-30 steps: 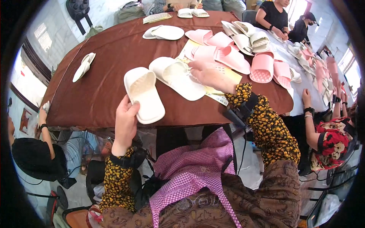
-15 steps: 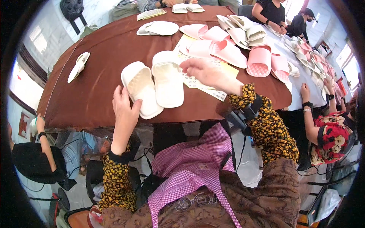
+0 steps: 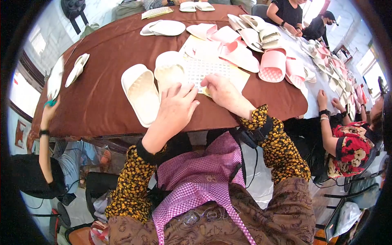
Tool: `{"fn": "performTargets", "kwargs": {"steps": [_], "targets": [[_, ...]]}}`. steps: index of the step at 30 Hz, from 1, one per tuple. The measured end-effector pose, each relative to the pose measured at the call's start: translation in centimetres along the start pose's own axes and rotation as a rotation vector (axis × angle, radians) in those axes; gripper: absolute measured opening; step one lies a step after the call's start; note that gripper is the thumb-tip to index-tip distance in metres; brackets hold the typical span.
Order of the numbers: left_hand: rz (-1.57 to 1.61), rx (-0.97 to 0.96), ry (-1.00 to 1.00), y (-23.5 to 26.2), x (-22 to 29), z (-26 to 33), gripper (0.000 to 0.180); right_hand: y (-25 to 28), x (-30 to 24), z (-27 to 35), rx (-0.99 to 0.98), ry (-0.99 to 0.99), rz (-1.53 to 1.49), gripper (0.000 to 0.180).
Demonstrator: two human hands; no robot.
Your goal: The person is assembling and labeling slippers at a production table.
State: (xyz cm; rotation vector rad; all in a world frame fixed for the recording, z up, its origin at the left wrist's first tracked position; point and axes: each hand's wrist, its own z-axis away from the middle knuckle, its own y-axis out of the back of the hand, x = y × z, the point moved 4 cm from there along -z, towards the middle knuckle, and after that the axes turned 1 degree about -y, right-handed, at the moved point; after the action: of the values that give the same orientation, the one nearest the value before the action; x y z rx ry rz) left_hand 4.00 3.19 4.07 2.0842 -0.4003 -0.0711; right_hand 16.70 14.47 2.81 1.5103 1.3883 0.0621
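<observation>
A pair of white slippers lies side by side on the brown-covered table in front of me, the left slipper (image 3: 139,92) in full view and the right slipper (image 3: 168,67) partly covered by my left hand (image 3: 173,108). That hand is open, its fingers stretched over the right slipper and reaching the edge of a printed sticker sheet (image 3: 206,69). At the sheet's near edge is my right hand (image 3: 224,94), thumb and fingers drawn together. Whatever small thing they pinch, if anything, cannot be made out.
Pink slippers (image 3: 239,53) are heaped beyond the sheet, with more white ones (image 3: 250,38) behind. Another white pair (image 3: 163,27) and a single slipper (image 3: 76,70) lie farther off. At left, a co-worker's hand (image 3: 50,108) raises a white slipper. Other people work at right.
My left hand has left the left slipper's side and moved right, over the right slipper. My right hand has come lower over the sheet, fingers drawn in. The left co-worker's hand rose with a slipper.
</observation>
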Motion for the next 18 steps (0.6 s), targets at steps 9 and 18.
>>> {"fn": "performTargets", "kwargs": {"steps": [9,18], "targets": [[-0.096,-0.030,0.007,-0.7,0.0,-0.5,0.038,-0.9,-0.4,0.6,0.039,0.003,0.085,0.015],[-0.098,-0.026,0.040,-0.5,0.2,-0.3,0.034,-1.0,-0.9,1.1,0.072,0.037,0.120,0.012]]}}
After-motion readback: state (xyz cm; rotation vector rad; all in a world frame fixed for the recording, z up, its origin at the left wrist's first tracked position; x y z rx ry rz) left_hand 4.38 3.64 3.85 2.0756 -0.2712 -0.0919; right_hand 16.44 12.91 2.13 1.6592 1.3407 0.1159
